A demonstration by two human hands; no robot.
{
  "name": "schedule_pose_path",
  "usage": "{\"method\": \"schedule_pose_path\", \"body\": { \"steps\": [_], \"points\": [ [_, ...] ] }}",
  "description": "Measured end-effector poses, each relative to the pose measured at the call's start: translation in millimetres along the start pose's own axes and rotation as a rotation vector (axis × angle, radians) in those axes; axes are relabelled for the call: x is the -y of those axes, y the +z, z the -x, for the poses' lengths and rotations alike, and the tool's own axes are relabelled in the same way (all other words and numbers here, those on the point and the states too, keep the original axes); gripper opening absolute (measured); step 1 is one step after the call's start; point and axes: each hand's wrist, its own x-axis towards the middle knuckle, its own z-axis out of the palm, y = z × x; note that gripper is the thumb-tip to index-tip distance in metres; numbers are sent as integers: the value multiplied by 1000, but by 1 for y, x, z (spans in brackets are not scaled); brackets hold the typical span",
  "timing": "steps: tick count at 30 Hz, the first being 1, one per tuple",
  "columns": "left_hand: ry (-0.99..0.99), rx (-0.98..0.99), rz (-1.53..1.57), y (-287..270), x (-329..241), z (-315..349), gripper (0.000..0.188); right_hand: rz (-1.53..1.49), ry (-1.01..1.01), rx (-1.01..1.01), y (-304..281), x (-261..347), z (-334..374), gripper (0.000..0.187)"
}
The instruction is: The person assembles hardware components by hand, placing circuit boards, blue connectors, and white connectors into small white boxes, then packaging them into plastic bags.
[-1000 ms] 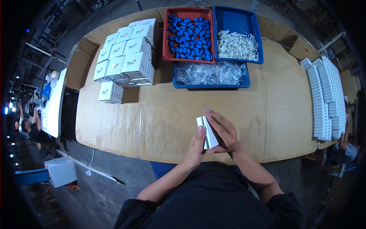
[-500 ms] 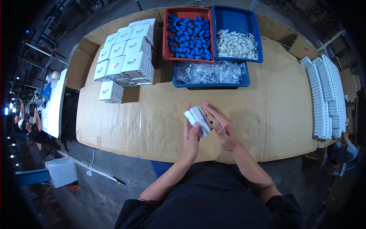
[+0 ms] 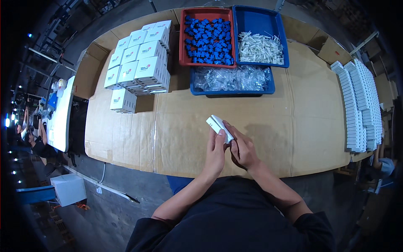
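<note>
White box (image 3: 218,128): tilted, btwn hands, above cardboard surface (image 3: 184,138) nr near edge
L hand (image 3: 216,156): closed on box, thumb pressing
R hand (image 3: 244,151): against box's R side, can't tell if gripping
Far edge: red tray (image 3: 182,40), blue tray (image 3: 258,20)
In the way: bag tray (image 3: 233,93), before both
Far L corner: box stack (image 3: 140,61)
R edge: white rows (image 3: 357,111)

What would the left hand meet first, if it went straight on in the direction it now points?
Beyond the white box it holds, the left hand would probably meet the nearer blue tray; the hand's height is unclear, so it might pass above.
</note>
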Motion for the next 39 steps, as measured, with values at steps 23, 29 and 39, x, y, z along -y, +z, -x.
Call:
{"method": "schedule_pose_path", "body": {
  "steps": [23, 29, 39],
  "points": [
    [606, 271, -524, -25, -11, -11, 114, -837, 822, 209, -25, 21, -27, 54],
    [201, 233, -92, -24, -12, -9, 85, -663, 714, 127, -15, 24, -16, 55],
    [398, 0, -76, -8, -3, -7, 82, -137, 218, -3, 20, 49, -3, 44]
  ]
}}
